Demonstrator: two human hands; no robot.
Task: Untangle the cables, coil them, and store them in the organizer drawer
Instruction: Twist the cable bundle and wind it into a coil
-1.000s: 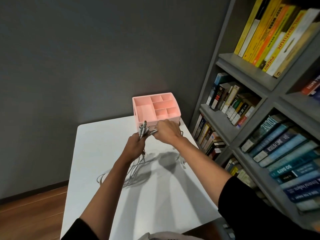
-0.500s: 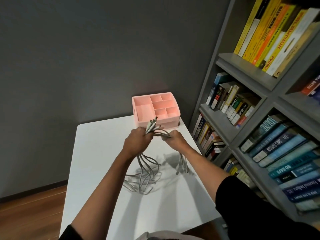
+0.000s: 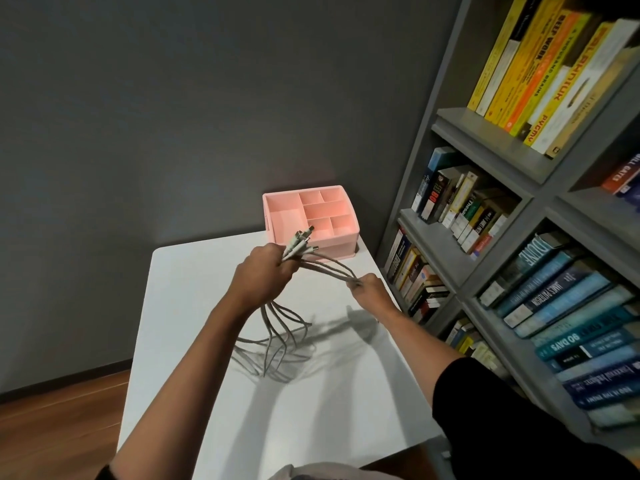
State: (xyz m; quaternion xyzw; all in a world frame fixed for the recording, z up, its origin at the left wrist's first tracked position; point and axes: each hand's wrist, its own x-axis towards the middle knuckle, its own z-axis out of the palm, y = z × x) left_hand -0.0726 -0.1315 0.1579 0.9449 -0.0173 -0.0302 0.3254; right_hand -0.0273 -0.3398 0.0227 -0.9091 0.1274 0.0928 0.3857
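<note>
Above the table (image 3: 194,292), the left hand (image 3: 258,280) gripped the cables (image 3: 277,341) in a closed fist, plugs (image 3: 298,242) protruding upward. The right hand (image 3: 369,289) pinched several strands pulled taut. Loops trailed onto the table; the organizer (image 3: 311,220) stood behind.

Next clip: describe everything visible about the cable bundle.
The cables are several thin grey cords with whitish plug ends. The left hand grips them just below the plugs, which fan upward in front of the pink organizer. The right hand pinches a stretch drawn out sideways. Loose loops hang below the left hand onto the white table, tangled.
</note>
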